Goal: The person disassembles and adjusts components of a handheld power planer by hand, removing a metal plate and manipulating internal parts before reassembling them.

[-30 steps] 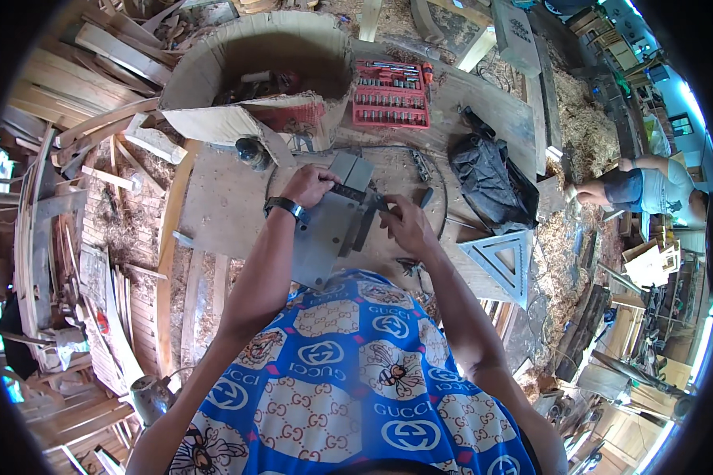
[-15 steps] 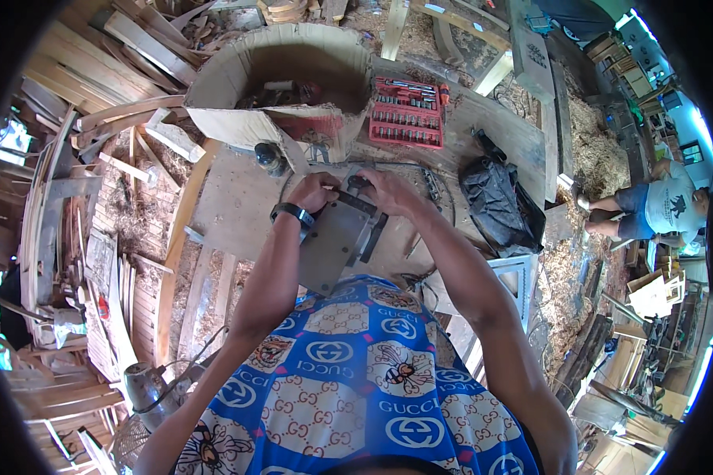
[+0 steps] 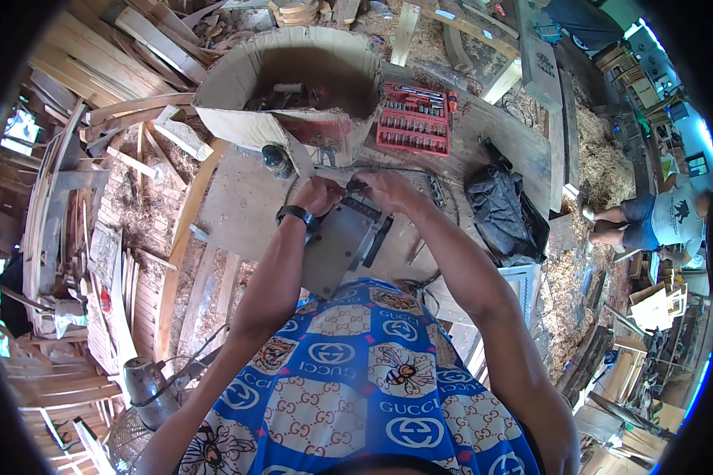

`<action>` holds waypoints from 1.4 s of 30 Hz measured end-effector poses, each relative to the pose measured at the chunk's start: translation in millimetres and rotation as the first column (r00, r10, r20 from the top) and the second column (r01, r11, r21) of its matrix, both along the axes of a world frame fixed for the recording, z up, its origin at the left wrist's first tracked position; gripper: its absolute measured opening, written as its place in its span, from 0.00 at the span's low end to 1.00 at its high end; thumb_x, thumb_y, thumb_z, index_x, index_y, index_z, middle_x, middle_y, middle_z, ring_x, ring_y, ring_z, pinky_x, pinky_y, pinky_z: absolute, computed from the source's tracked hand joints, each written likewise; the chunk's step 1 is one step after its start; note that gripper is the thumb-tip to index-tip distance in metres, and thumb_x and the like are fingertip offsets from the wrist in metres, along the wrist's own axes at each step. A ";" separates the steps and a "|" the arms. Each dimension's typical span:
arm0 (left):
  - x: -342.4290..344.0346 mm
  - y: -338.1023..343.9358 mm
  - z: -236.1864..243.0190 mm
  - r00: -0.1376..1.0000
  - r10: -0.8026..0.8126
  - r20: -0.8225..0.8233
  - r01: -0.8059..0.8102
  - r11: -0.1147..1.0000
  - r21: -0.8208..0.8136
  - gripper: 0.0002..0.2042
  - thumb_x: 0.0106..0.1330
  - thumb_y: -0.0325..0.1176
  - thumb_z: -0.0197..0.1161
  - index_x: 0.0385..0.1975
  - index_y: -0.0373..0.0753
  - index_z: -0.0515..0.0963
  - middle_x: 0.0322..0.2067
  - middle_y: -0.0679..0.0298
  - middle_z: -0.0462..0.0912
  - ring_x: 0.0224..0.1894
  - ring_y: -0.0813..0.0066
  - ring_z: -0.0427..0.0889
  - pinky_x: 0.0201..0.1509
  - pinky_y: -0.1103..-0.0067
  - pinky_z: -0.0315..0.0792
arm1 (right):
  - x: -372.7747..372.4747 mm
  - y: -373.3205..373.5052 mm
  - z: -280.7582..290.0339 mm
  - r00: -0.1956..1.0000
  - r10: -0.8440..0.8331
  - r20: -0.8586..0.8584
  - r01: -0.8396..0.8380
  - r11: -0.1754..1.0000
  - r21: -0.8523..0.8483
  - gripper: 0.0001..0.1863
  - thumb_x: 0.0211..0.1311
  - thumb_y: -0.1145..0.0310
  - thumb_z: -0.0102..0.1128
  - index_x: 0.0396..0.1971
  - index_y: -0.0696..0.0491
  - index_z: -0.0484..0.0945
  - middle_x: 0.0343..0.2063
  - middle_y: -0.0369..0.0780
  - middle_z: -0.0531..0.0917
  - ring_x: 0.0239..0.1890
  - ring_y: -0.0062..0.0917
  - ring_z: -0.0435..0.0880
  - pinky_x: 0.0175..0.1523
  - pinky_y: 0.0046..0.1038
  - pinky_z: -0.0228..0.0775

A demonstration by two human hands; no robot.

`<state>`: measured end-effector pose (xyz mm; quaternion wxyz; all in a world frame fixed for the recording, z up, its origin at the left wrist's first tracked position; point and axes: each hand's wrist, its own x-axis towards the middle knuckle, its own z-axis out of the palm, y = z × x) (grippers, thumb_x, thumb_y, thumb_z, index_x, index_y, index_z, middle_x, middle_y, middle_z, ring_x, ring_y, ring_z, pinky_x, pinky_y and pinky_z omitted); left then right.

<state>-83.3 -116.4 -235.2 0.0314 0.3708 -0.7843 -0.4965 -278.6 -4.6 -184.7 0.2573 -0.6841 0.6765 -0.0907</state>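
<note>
My left hand (image 3: 318,195) is closed on the far end of a grey metal plate (image 3: 333,249) with holes and a dark bar along its right side. My right hand (image 3: 384,191) is closed beside it, fingers at a small dark fitting (image 3: 356,188) on that end, partly hidden by the fingers. The plate lies over a pale plywood board (image 3: 230,206), its near end against the blue patterned cloth over my body. A dark cylindrical object (image 3: 276,158) stands just beyond my left hand.
A cardboard box (image 3: 214,107), red socket set (image 3: 412,131) and black bag (image 3: 503,218) surround the work. A metal triangle (image 3: 515,285) lies at right, a fan (image 3: 139,427) at lower left, wood offcuts (image 3: 115,43) at upper left. Another person (image 3: 665,218) is at far right.
My right hand has moved forward and leftward from the plate's right side to its far end, beside my left hand. The view has shifted slightly, and the other person has changed posture.
</note>
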 end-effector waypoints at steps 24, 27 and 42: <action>7.3 -15.7 -33.5 0.957 -0.290 -0.014 0.235 0.804 -0.547 0.09 0.59 0.28 0.59 0.34 0.36 0.85 0.36 0.60 0.87 0.39 0.71 0.85 0.49 0.75 0.77 | 6.4 -7.7 -4.8 0.994 0.105 0.011 -0.103 0.991 -0.086 0.16 0.66 0.59 0.59 0.51 0.47 0.81 0.44 0.45 0.86 0.49 0.43 0.84 0.52 0.43 0.76; 9.7 -13.3 -37.5 0.990 -0.122 -0.070 0.094 0.944 -0.318 0.09 0.59 0.28 0.60 0.35 0.35 0.85 0.36 0.59 0.87 0.40 0.68 0.85 0.51 0.75 0.76 | 8.2 -9.6 -1.4 0.993 0.113 -0.018 -0.114 0.992 -0.050 0.17 0.65 0.60 0.59 0.52 0.45 0.80 0.46 0.44 0.85 0.50 0.42 0.83 0.54 0.42 0.75; 14.6 -10.8 -13.4 0.998 0.021 -0.052 -0.014 0.992 0.122 0.15 0.54 0.38 0.70 0.40 0.38 0.87 0.41 0.58 0.89 0.45 0.65 0.86 0.56 0.74 0.75 | 24.0 -8.0 7.8 0.990 -0.023 -0.140 0.047 0.985 0.166 0.18 0.62 0.54 0.58 0.49 0.43 0.83 0.45 0.47 0.85 0.47 0.45 0.85 0.52 0.44 0.78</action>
